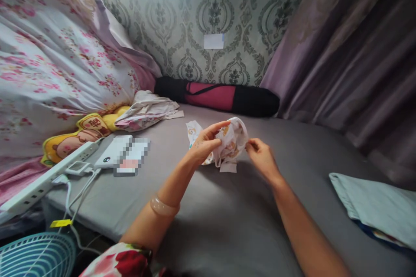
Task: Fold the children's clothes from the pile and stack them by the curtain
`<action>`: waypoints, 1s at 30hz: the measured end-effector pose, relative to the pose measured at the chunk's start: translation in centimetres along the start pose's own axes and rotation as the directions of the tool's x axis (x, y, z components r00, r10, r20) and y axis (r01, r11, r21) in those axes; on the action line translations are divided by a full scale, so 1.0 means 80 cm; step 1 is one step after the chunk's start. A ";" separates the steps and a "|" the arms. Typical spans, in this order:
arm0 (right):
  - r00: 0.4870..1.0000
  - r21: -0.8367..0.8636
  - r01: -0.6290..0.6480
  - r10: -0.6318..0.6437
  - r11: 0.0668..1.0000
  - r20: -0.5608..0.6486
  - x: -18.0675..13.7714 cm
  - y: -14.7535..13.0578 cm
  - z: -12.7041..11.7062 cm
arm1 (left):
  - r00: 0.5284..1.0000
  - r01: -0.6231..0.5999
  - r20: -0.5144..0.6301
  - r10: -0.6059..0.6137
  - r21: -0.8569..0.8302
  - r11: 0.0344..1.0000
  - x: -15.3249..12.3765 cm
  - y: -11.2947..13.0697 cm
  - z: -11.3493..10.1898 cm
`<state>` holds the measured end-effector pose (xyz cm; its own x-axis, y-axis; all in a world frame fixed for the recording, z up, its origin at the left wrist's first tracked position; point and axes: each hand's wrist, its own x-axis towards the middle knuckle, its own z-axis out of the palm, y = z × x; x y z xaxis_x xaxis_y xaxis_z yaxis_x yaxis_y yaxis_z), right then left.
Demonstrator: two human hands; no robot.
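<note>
A small white garment with a printed pattern [229, 145] is held up above the grey bed, bunched between both hands. My left hand [205, 141] grips it from the left, thumb and fingers closed around the gathered cloth. At its right edge, my right hand [261, 155] pinches the rim of what looks like a round opening. One patterned end of the cloth sticks out to the left behind my left hand, and a pale flap hangs at the bottom. Folds hide the garment's full shape.
On the grey sheet [201, 225], folded light-green cloth [373, 207] lies right. A black-and-maroon long bag [211, 96] rests against the wall. Left are crumpled cloth [151, 110], a yellow plush [76, 138], a white device [113, 151], a power strip [48, 179] with cables, and a blue fan [37, 255].
</note>
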<state>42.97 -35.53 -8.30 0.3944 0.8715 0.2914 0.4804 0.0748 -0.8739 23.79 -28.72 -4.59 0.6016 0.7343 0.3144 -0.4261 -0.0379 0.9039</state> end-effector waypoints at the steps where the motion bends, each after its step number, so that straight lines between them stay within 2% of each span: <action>1: 0.999 0.057 -0.026 0.027 0.998 -0.018 0.003 0.002 -0.012 | 1.000 0.009 0.004 -0.009 0.000 1.000 0.000 -0.003 -0.003; 5: 0.982 0.234 -0.116 0.147 0.965 -0.120 0.004 -0.011 -0.070 | 0.998 0.020 0.052 -0.019 -0.023 1.000 0.003 -0.016 -0.005; 7: 0.975 0.235 -0.106 0.147 0.966 -0.167 -0.004 -0.025 -0.102 | 0.994 0.060 0.089 -0.056 -0.038 0.997 0.004 -0.021 -0.003; 9: 0.975 0.189 -0.128 0.159 0.974 -0.158 -0.018 -0.038 -0.133 | 0.986 0.122 0.122 -0.115 -0.044 0.992 0.005 -0.022 -0.001; 12: 0.959 0.081 -0.279 0.282 0.957 -0.028 -0.040 -0.041 -0.173 | 0.971 0.199 0.137 -0.195 -0.017 0.980 0.006 -0.024 0.001; 14: 0.934 -0.016 -0.348 0.348 0.937 0.086 -0.049 -0.028 -0.193 | 0.960 0.246 0.130 -0.248 0.029 0.969 0.006 -0.028 0.002; 17: 0.899 -0.263 -0.286 0.353 0.921 0.258 -0.052 0.010 -0.209 | 0.932 0.315 0.156 -0.326 0.092 0.945 0.005 -0.038 0.005; 19: 0.863 -0.436 -0.168 0.345 0.884 0.368 -0.049 0.035 -0.209 | 0.912 0.333 0.200 -0.357 0.147 0.932 0.004 -0.047 0.010; 21: 0.834 -0.560 -0.063 0.352 0.826 0.425 -0.044 0.048 -0.199 | 0.901 0.316 0.233 -0.367 0.229 0.921 0.003 -0.053 0.016; 23: 0.864 -0.616 0.022 0.296 0.787 0.408 -0.039 0.045 -0.180 | 0.898 0.268 0.257 -0.356 0.322 0.908 0.002 -0.056 0.022; 25: 0.919 -0.585 0.104 0.147 0.804 0.367 -0.036 0.030 -0.153 | 0.900 0.200 0.286 -0.328 0.396 0.896 0.001 -0.055 0.028; 26: 0.929 -0.537 0.139 0.079 0.832 0.362 -0.035 0.021 -0.137 | 0.900 0.169 0.303 -0.313 0.420 0.891 0.000 -0.054 0.030; 30: 0.875 -0.299 0.200 -0.033 0.933 0.483 -0.034 -0.010 -0.081 | 0.920 0.085 0.308 -0.244 0.451 0.888 -0.005 -0.046 0.035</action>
<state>46.58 -41.12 -5.91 -0.0491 0.9942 0.0956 0.7614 0.0992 -0.6407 27.03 -30.75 -7.23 0.8653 0.4758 0.1579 -0.0228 -0.2773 0.9605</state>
